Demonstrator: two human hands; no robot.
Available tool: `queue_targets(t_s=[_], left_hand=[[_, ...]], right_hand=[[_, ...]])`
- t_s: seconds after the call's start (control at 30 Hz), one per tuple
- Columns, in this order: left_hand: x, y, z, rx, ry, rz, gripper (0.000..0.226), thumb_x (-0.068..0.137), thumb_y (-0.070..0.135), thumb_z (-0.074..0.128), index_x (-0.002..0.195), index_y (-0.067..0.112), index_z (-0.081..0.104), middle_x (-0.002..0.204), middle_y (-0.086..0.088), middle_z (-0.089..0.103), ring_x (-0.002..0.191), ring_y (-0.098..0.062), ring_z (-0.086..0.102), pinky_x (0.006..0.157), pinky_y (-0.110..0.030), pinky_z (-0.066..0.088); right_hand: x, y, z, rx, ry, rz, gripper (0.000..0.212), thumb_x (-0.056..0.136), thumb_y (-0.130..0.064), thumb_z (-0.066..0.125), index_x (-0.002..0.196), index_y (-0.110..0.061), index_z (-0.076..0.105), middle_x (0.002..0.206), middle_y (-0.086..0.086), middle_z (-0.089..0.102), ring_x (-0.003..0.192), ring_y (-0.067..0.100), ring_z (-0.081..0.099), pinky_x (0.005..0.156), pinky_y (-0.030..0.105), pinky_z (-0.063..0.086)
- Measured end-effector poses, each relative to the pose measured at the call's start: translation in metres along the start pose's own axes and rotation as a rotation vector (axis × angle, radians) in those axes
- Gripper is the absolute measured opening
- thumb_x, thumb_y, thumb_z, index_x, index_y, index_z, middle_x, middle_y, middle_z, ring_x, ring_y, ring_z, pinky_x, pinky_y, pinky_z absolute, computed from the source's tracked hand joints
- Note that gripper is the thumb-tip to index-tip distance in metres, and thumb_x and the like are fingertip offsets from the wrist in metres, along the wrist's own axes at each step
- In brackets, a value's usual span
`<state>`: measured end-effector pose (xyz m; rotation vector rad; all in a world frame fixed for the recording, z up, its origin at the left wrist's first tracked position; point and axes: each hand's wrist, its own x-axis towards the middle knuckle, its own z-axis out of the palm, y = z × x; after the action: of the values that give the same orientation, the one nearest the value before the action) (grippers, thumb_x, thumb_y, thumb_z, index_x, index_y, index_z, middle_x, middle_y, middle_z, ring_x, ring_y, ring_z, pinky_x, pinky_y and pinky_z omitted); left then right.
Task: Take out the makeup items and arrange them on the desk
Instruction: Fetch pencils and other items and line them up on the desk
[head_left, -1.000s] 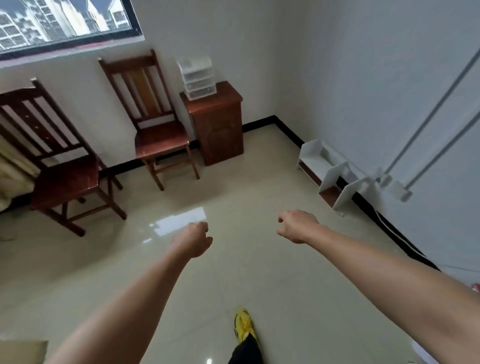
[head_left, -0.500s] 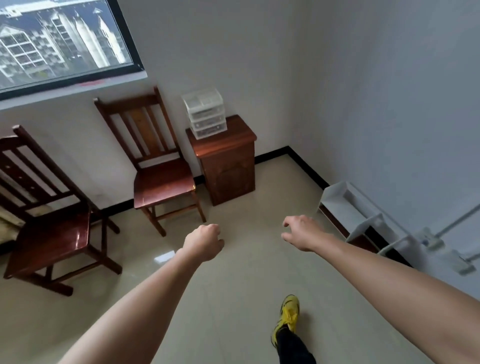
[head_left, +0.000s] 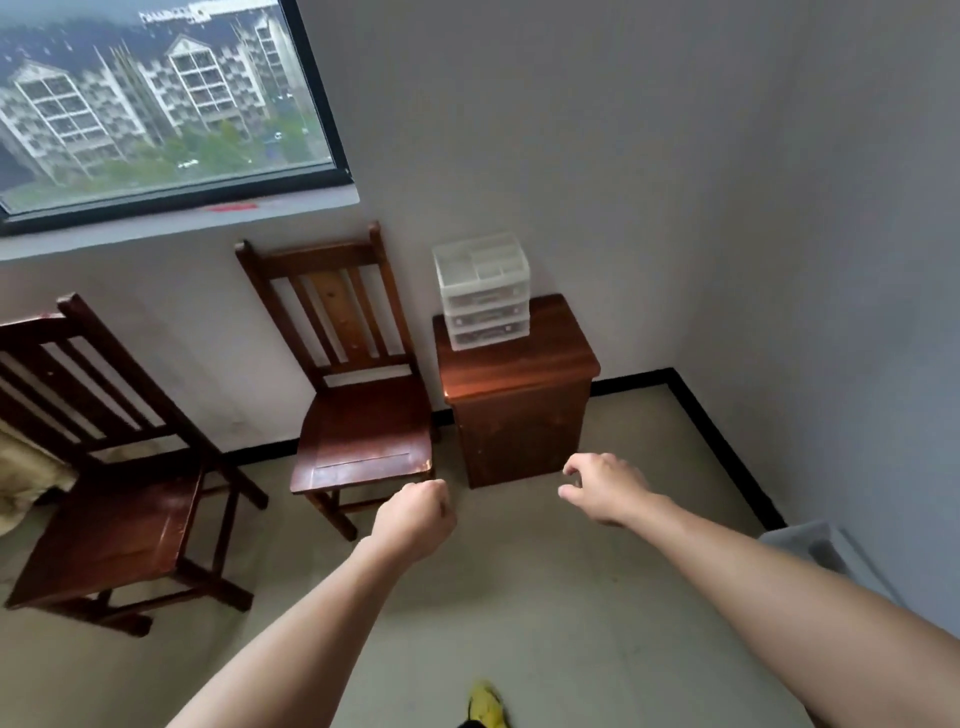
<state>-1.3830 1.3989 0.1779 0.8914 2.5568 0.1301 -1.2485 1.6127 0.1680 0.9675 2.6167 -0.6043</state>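
Note:
A clear plastic drawer organizer (head_left: 483, 290) with three drawers stands at the back of a small dark wooden cabinet (head_left: 519, 395) against the far wall. What the drawers hold is too blurred to tell. Both my arms reach forward over the floor, well short of the cabinet. My left hand (head_left: 418, 517) is curled into a loose fist and holds nothing. My right hand (head_left: 602, 491) hangs with fingers loosely curled and thumb apart, also empty.
A wooden chair (head_left: 358, 410) stands just left of the cabinet, and a second chair (head_left: 104, 467) sits further left. A window (head_left: 156, 104) fills the upper left. A grey-white shelf corner (head_left: 826, 551) shows by the right wall. My yellow shoe (head_left: 485, 701) is at the bottom.
The view has tilted up and drawn nearer to the cabinet, which now sits closer to centre. My right hand's fingers have loosened from a fist. The white shelf has slid mostly out of view.

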Motion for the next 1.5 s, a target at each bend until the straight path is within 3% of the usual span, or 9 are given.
queue_targets(t_s=[0.33, 0.53, 0.63, 0.73, 0.83, 1.07, 1.23, 1.37, 1.5], left_hand=[[0.233, -0.033, -0.078, -0.067, 0.028, -0.062, 0.032, 0.089, 0.037, 0.055, 0.117, 0.022, 0.062, 0.114, -0.005, 0.066, 0.105, -0.027, 0.062, 0.085, -0.031, 0.051], [0.343, -0.032, -0.135, -0.068, 0.024, -0.032, 0.032, 0.09, 0.037, 0.057, 0.115, 0.018, 0.064, 0.112, -0.007, 0.067, 0.103, -0.029, 0.062, 0.082, -0.033, 0.051], [0.393, -0.028, -0.15, -0.094, 0.009, -0.047, 0.03, 0.09, 0.039, 0.056, 0.109, 0.017, 0.066, 0.108, -0.008, 0.068, 0.101, -0.03, 0.063, 0.082, -0.035, 0.052], [0.436, -0.027, -0.159, -0.127, 0.011, -0.075, 0.029, 0.091, 0.038, 0.053, 0.1, 0.015, 0.067, 0.099, -0.01, 0.069, 0.095, -0.032, 0.063, 0.079, -0.038, 0.054], [0.477, -0.026, -0.157, -0.158, -0.009, -0.134, 0.03, 0.09, 0.04, 0.051, 0.092, 0.015, 0.066, 0.093, -0.009, 0.069, 0.091, -0.033, 0.064, 0.076, -0.039, 0.054], [0.576, -0.017, -0.159, -0.291, 0.041, -0.235, 0.039, 0.099, 0.04, 0.037, 0.103, 0.008, 0.058, 0.106, -0.017, 0.064, 0.101, -0.038, 0.057, 0.078, -0.039, 0.045], [0.612, -0.024, -0.149, -0.351, -0.006, -0.327, 0.032, 0.098, 0.03, 0.037, 0.084, 0.009, 0.055, 0.094, -0.016, 0.062, 0.094, -0.038, 0.057, 0.07, -0.035, 0.039], [0.629, -0.036, -0.148, -0.479, -0.034, -0.348, 0.035, 0.093, 0.035, 0.042, 0.072, 0.014, 0.061, 0.082, -0.013, 0.069, 0.081, -0.036, 0.064, 0.071, -0.042, 0.055], [0.626, -0.043, -0.144, -0.537, -0.067, -0.336, 0.034, 0.094, 0.039, 0.045, 0.072, 0.02, 0.063, 0.08, -0.01, 0.07, 0.082, -0.035, 0.066, 0.071, -0.048, 0.058]], right_hand=[[0.225, -0.041, -0.049, 0.237, -0.058, 0.101, 0.033, 0.085, -0.038, 0.063, 0.116, -0.026, 0.065, 0.111, 0.001, 0.068, 0.103, 0.021, 0.064, 0.088, 0.03, 0.051], [0.323, -0.065, -0.075, 0.556, -0.036, 0.185, 0.018, 0.083, -0.044, 0.068, 0.082, -0.026, 0.067, 0.08, -0.002, 0.073, 0.075, 0.017, 0.072, 0.074, 0.035, 0.059], [0.363, -0.078, -0.092, 0.766, -0.044, 0.226, 0.024, 0.09, -0.041, 0.065, 0.09, -0.017, 0.069, 0.081, 0.003, 0.073, 0.068, 0.015, 0.071, 0.058, 0.03, 0.054], [0.409, -0.086, -0.106, 1.055, -0.061, 0.318, 0.037, 0.092, -0.043, 0.063, 0.106, -0.009, 0.065, 0.089, 0.01, 0.072, 0.073, 0.019, 0.071, 0.054, 0.029, 0.053], [0.462, -0.092, -0.113, 1.329, -0.102, 0.467, 0.041, 0.092, -0.045, 0.064, 0.109, -0.008, 0.062, 0.095, 0.015, 0.071, 0.078, 0.023, 0.071, 0.058, 0.031, 0.056], [0.563, -0.11, -0.12, 1.86, -0.048, 0.733, 0.052, 0.091, -0.061, 0.054, 0.114, -0.015, 0.054, 0.116, 0.015, 0.065, 0.102, 0.03, 0.066, 0.083, 0.041, 0.055], [0.589, -0.12, -0.103, 2.056, 0.014, 0.875, 0.066, 0.087, -0.065, 0.056, 0.125, -0.011, 0.053, 0.114, 0.018, 0.062, 0.099, 0.031, 0.064, 0.09, 0.046, 0.056], [0.596, -0.124, -0.099, 2.219, 0.01, 0.892, 0.068, 0.081, -0.069, 0.06, 0.115, -0.011, 0.051, 0.109, 0.02, 0.06, 0.101, 0.034, 0.063, 0.095, 0.048, 0.053], [0.593, -0.126, -0.09, 2.188, 0.014, 0.893, 0.075, 0.076, -0.074, 0.061, 0.119, -0.013, 0.051, 0.115, 0.02, 0.06, 0.107, 0.034, 0.062, 0.094, 0.047, 0.054]])
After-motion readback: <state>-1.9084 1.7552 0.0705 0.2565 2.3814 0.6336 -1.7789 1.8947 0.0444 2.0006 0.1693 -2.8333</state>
